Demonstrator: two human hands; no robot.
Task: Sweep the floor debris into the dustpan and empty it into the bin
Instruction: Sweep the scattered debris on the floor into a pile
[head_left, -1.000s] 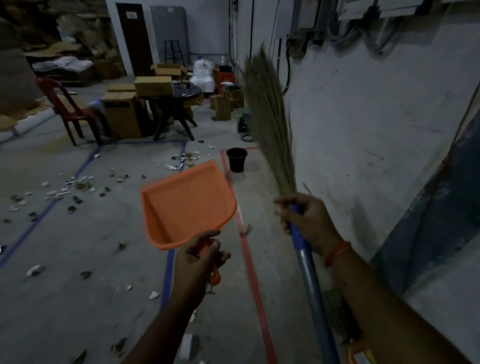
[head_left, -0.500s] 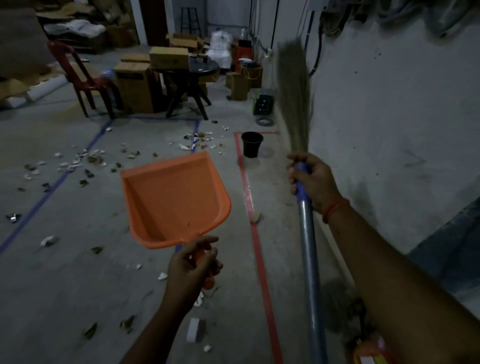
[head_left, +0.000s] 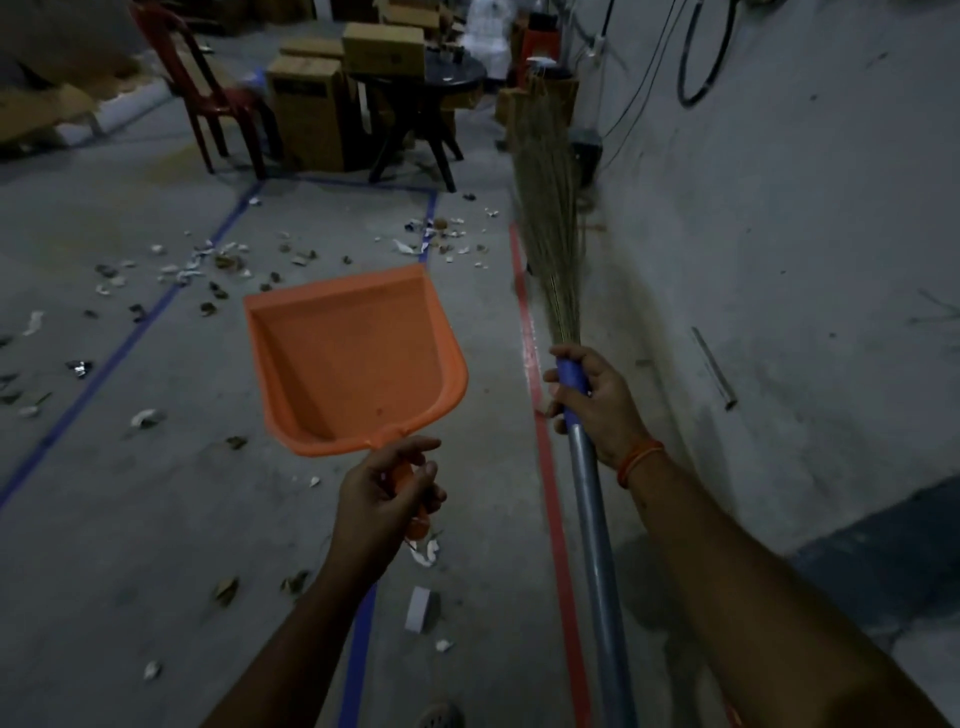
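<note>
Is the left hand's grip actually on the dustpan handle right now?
Touching. The head view shows the left hand curled around the orange handle of the dustpan.

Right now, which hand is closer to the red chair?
Left. The left hand grips the orange dustpan handle, on the same side as the red chair. The right hand holds the broom by the wall, farther off.

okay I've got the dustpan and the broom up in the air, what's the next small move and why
Probably lower the broom bristles to the floor. The right hand holds it raised, the dustpan in the left hand looks empty, and the debris is unswept.
</note>
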